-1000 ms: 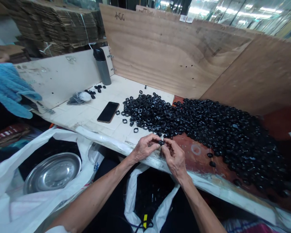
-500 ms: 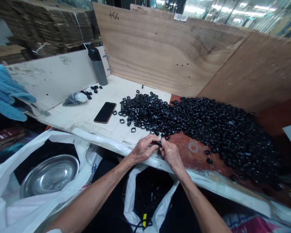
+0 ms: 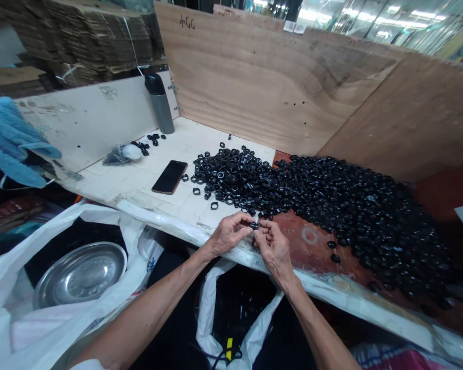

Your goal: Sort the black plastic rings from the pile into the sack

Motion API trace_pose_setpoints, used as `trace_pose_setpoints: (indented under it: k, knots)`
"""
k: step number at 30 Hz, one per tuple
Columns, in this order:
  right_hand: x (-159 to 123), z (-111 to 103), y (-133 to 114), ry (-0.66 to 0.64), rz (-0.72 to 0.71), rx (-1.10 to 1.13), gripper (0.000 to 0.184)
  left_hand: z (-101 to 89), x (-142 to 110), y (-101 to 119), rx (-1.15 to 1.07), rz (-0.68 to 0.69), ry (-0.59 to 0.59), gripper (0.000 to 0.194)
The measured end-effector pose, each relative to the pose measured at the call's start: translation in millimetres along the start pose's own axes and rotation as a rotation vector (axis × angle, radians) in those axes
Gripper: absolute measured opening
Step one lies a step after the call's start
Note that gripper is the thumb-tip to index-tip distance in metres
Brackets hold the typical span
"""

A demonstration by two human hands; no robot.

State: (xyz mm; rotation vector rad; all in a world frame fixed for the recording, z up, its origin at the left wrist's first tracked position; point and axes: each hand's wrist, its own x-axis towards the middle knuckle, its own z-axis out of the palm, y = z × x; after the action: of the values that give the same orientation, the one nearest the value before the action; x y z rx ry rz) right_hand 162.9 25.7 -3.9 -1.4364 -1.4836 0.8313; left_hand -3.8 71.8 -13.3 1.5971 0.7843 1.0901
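Observation:
A small black ring-shaped part [image 3: 254,225] sits between my two hands, over the front edge of the bench. My left hand [image 3: 230,234] pinches it from the left between thumb and forefinger. From the right, the fingertips of my right hand [image 3: 272,246] close on its other side, with the remaining fingers curled. Just beyond my fingertips begins a heap of loose black rings [image 3: 243,180], which joins a larger dark pile of small black parts [image 3: 362,216] on the right.
A phone [image 3: 170,177], a grey bottle [image 3: 162,108] and a bagged bundle [image 3: 121,154] stand or lie on the left. Wooden boards [image 3: 262,77] wall the back. Below the edge hangs a white sack [image 3: 206,318]; a metal bowl [image 3: 85,272] rests in another bag.
My right fingers have shifted and curled differently about the small black part, which shows more plainly now. My left hand keeps its pinch. The whole view has moved slightly.

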Motion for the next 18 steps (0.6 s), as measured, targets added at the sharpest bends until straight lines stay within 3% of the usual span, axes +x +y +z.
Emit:
trace_pose_setpoints:
  k: [3, 5, 8, 14, 16, 18]
  knots:
    - [-1, 2, 0, 0.021, -0.011, 0.005, 0.026, 0.3, 0, 0, 0.03, 0.036, -0.019, 0.021]
    - [-1, 2, -2, -0.009, 0.072, 0.035, 0.026, 1.1, -1, -1, 0.109, 0.134, -0.003, 0.02]
    - [-4, 2, -4, -0.087, 0.198, 0.054, 0.043, 2.0, -2, -1, 0.144, 0.197, -0.006, 0.019]
    - [-10, 4, 2, 0.082, -0.116, -0.108, 0.025, 0.3, 0, 1, -0.092, -0.089, -0.116, 0.023]
    - [-8, 9, 3, 0.082, -0.046, -0.014, 0.026, 0.1, 0, 0, -0.048, -0.054, -0.108, 0.022]
    - [-6, 12, 2, 0.046, 0.149, 0.173, 0.03, 0.4, 0, -1, 0.053, 0.03, -0.066, 0.019]
